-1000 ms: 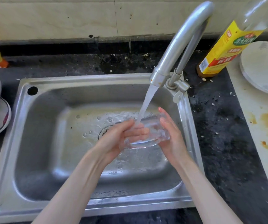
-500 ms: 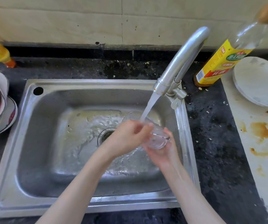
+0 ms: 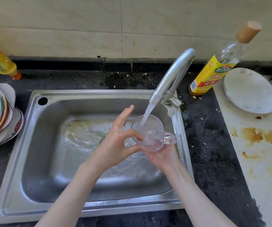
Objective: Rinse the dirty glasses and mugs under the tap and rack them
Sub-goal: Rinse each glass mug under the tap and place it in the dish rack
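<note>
2 hands steady a clear glass mug (image 3: 150,133) mouth-up under the tap (image 3: 169,82): right hand (image 3: 162,154) cradling its base, left hand (image 3: 118,141) fingers pinching its near rim, handle pointing right.

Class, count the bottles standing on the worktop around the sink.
2. A yellow bottle at the back left corner; a clear bottle with a yellow label behind the tap, right. Others may stand out of view.
</note>
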Tool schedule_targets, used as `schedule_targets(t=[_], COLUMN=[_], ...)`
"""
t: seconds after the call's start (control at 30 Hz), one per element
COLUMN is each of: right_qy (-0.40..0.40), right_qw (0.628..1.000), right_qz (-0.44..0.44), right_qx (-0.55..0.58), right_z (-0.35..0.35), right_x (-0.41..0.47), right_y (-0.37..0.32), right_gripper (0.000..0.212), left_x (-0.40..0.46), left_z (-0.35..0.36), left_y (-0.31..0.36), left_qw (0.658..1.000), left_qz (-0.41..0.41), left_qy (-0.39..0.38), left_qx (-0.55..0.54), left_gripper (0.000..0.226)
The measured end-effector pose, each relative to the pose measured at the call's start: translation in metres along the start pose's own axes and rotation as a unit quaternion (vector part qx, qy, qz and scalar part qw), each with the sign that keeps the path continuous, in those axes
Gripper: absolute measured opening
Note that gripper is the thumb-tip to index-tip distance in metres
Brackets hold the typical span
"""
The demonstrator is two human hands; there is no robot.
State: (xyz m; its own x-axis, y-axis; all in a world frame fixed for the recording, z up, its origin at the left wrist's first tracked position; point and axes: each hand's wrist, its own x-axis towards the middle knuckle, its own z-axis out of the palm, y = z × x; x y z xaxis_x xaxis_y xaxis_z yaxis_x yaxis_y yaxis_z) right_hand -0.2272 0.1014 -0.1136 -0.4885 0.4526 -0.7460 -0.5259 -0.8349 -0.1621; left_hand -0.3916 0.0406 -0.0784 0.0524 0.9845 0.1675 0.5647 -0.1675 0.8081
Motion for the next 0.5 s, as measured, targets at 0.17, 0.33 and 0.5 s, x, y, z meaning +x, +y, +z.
schedule_targets(t=[0.17, 0.33, 0.5], right_qy=[-0.013, 0.063, 0.125], right_qw=[0.998, 0.988, 0.976], right_qz=[0.021, 0.019, -0.096], right_qx=[-0.058, -0.138, -0.151], right_z=[0.005, 0.003, 0.014], right_x=[-0.006, 0.008, 0.016], right_y=[-0.002, -0.015, -0.054], right_gripper=[0.037, 0.042, 0.034], left_x=[0.007, 0.002, -0.003], left_z=[0.004, 0.010, 0.012], left_y=[0.015, 0.014, 0.012], left_qw=[0.998, 0.996, 0.993], left_qz=[0.011, -0.033, -0.074], left_qy=[0.042, 0.079, 0.097], left_qx=[-0.038, -0.015, 0.003], left_gripper=[0.021, 0.030, 0.026])
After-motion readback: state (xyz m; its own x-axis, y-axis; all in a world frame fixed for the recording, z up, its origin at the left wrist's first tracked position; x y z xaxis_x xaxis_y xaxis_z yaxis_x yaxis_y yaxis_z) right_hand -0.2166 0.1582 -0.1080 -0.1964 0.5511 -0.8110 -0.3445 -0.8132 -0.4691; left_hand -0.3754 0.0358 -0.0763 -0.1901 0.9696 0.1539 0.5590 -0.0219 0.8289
